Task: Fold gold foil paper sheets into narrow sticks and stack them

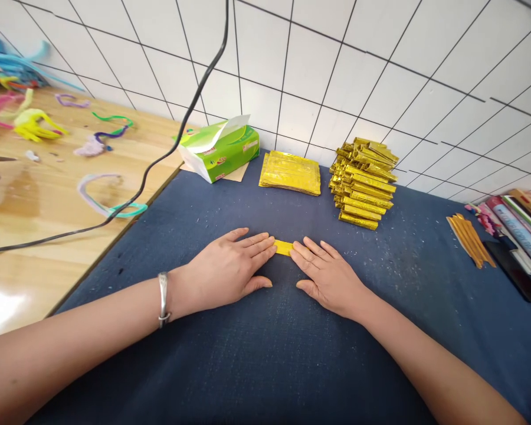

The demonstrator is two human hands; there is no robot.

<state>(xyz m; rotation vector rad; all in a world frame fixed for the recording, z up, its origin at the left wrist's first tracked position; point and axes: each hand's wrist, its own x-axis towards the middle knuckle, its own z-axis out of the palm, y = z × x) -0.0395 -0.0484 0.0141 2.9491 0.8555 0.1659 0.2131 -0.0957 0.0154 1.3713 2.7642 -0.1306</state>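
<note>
A narrow strip of folded yellow-gold paper (284,248) lies flat on the dark blue cloth in front of me. My left hand (230,265) presses on its left end with straight, flat fingers, the thumb held apart. Over the right end lie the outstretched fingers of my right hand (325,273), palm down. Only the middle of the strip shows; both ends are hidden under fingertips. Beyond my hands sits a flat stack of gold foil paper sheets (289,172). To its right is a heap of folded gold paper strips (363,184).
A green tissue pack (230,150) stands by the tiled wall. A black cable (177,139) hangs across the left side. Colourful pipe cleaners (38,123) lie on the wooden table (159,180). At right are brown strips (469,239), a black phone-like slab (515,271) and books (517,227).
</note>
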